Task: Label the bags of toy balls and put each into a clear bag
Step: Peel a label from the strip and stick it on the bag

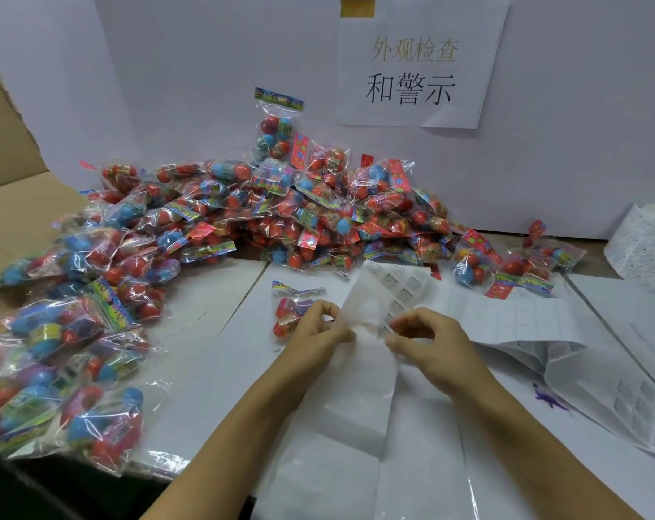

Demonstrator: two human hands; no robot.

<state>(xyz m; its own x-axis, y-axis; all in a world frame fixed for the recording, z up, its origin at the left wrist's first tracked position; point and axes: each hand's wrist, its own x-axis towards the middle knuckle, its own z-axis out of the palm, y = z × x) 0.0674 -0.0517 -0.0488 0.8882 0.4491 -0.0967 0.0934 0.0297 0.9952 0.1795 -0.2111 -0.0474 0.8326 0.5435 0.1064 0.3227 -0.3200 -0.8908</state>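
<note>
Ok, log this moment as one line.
phase: peeling label | left hand: pinches label sheet | right hand: pinches label sheet | single ball bag: beside left hand, unlabelled side unclear

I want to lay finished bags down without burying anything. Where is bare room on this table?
Bare tabletop lies between the left-hand heap of ball bags and the single bag by the left hand. The back pile is crowded, and label sheets cover the right side.

Pale wall (206,69) with taped paper sign (419,61) behind white table (206,313).
</note>
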